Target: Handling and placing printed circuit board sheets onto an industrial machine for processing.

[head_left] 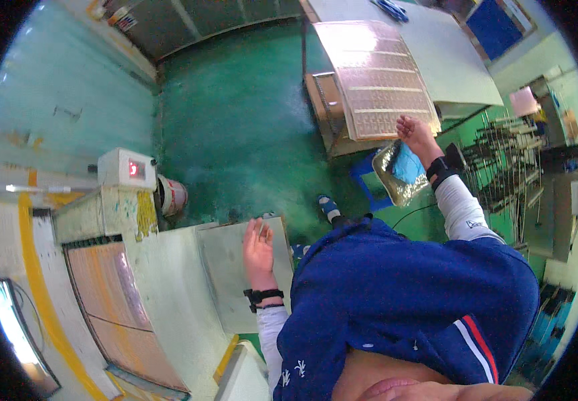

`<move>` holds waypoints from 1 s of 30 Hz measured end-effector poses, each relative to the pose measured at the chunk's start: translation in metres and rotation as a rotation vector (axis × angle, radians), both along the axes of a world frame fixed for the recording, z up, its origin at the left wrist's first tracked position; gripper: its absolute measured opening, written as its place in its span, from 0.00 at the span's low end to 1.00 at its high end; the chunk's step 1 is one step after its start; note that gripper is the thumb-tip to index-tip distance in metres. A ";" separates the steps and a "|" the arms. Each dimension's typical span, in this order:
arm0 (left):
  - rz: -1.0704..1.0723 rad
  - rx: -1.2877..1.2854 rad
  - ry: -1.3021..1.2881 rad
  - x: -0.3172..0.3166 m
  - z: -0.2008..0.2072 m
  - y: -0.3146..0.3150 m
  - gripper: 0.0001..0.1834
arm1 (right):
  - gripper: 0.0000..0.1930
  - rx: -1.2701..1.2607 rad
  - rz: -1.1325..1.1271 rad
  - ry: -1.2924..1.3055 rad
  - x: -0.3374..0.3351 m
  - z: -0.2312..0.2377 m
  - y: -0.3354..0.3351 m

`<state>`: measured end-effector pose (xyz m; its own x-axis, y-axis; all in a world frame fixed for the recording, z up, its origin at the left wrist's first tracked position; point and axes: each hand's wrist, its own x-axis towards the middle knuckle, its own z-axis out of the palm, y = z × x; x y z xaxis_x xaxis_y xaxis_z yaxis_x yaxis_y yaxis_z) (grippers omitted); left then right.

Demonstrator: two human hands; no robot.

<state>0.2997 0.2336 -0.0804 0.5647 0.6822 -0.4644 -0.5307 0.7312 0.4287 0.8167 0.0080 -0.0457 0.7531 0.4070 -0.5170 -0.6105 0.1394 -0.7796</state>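
Observation:
My left hand [259, 246] is raised over a pale grey board [235, 281] at the left, its fingers stretched out and nothing in it. My right hand [418, 136] is at the near edge of a stack of thin, shiny, pinkish sheets [386, 83] with rows of small rectangular patterns. Its fingers are loosely bent and I see nothing in them; whether they touch the sheets I cannot tell. Black straps circle both wrists. Below the right hand is a tray [386, 184] with a blue item [407, 164] in it, on a blue stool [369, 184].
The sheets lie on a white-topped table [456, 60]. At the right stands a rack of metal rods [503, 160]. On the left, a machine [175, 294] carries a control box [127, 169] with a red display, beside a bucket [172, 195]. The floor [235, 120] is green.

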 end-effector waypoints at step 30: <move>-0.845 0.351 0.331 0.314 0.065 0.023 0.21 | 0.11 -0.258 -0.263 -0.044 0.036 0.002 -0.088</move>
